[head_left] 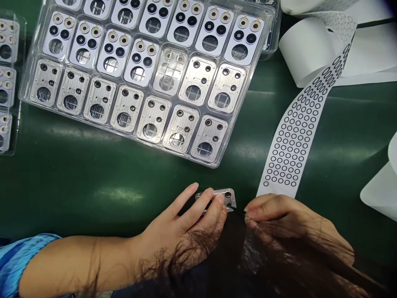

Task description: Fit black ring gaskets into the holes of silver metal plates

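A small silver metal plate [221,193] with round holes lies on the green table. My left hand [189,223] rests over it, fingers spread and fingertips pressing on its top. Pinched in my right hand [279,217] is a thin dark tool [237,211], like tweezers, whose tip touches the plate's right end near a small hole. Just above my right hand, a white strip [287,140] printed with rows of black rings reaches down. Dark hair hangs over parts of both hands and hides their lower edges.
A clear plastic tray [214,164] holding several silver plates and white-faced pieces lies tilted across the top. Another tray [15,136] is at the left edge. Rolls of white material [305,51] stand at the upper right, and curled white paper [381,188] is at the right edge.
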`<state>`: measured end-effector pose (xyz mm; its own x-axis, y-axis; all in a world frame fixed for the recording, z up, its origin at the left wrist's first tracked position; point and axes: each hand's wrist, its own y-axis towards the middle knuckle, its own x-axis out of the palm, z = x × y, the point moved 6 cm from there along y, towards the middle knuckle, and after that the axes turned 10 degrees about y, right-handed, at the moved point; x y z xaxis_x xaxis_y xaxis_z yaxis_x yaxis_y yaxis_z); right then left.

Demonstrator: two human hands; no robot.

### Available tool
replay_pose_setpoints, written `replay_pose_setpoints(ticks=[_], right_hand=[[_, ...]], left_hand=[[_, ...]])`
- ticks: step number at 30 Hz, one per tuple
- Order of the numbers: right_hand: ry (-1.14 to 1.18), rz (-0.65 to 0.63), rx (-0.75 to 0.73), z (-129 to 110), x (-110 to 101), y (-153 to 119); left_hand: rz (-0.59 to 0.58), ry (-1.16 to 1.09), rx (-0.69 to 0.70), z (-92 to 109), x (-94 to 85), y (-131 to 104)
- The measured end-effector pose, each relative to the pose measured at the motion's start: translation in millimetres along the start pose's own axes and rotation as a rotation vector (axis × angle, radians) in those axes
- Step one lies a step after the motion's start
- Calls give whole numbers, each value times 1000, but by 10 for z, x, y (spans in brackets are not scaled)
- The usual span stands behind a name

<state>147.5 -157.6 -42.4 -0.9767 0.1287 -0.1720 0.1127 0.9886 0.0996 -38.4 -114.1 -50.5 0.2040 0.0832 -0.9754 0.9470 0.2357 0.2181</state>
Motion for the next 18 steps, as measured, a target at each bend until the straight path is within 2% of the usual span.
replay_pose_setpoints(ticks=[8, 15, 18], right_hand=[[-74, 25, 1, -16, 15, 7], [-81, -9, -4, -12, 18, 21], [-77, 7, -9, -24, 6, 18]], left_hand=[[-6, 14, -6, -6, 24, -10], [1, 20, -8, 13, 27, -28], [-34, 39, 12, 12, 35, -21]])
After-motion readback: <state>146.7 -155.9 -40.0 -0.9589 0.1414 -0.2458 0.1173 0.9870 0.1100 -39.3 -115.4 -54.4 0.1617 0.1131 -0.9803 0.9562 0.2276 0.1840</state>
